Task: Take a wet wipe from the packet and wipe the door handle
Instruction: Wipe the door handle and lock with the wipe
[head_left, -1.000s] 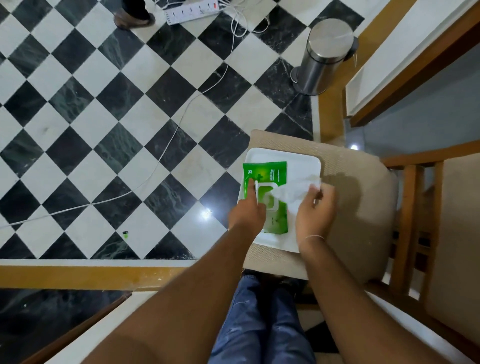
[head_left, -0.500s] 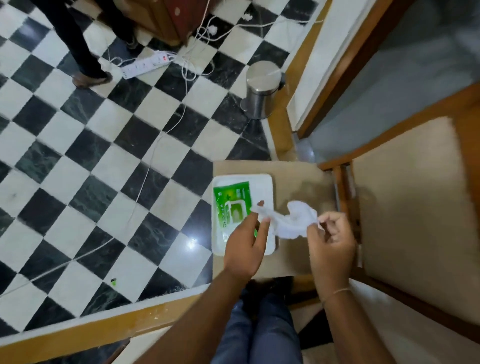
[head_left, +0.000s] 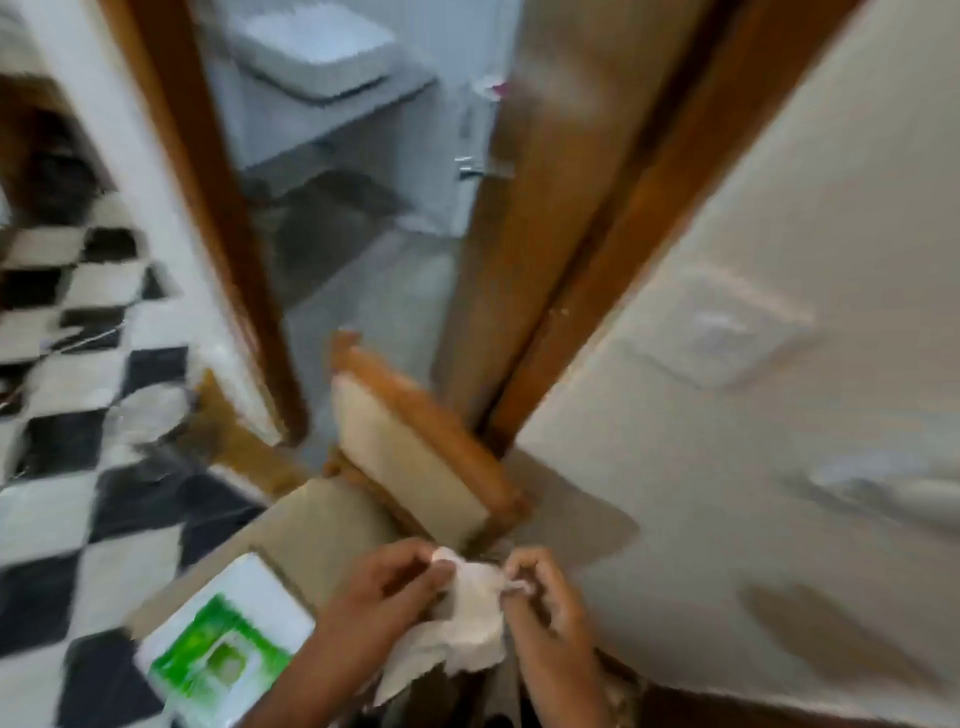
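A white wet wipe (head_left: 467, 629) hangs between both hands over the chair. My left hand (head_left: 384, 587) pinches its upper left corner and my right hand (head_left: 540, 597) pinches its upper right edge. The green wipe packet (head_left: 218, 660) lies on a white tray (head_left: 260, 582) at the lower left, on the chair seat. Farther up, a metal door handle (head_left: 480, 167) sticks out from the edge of the brown wooden door (head_left: 524, 197), well above and beyond my hands. The view is blurred by motion.
A cushioned wooden chair (head_left: 405, 447) stands between me and the doorway. The wooden door frame (head_left: 208, 218) borders a bathroom with a white toilet (head_left: 317, 47). Checkered floor (head_left: 78, 415) lies left, a cream wall (head_left: 753, 389) with a switch plate right.
The wipe came fully out of the packet and is now held up in both hands. My view swung up from the chair seat toward the doorway and door handle.
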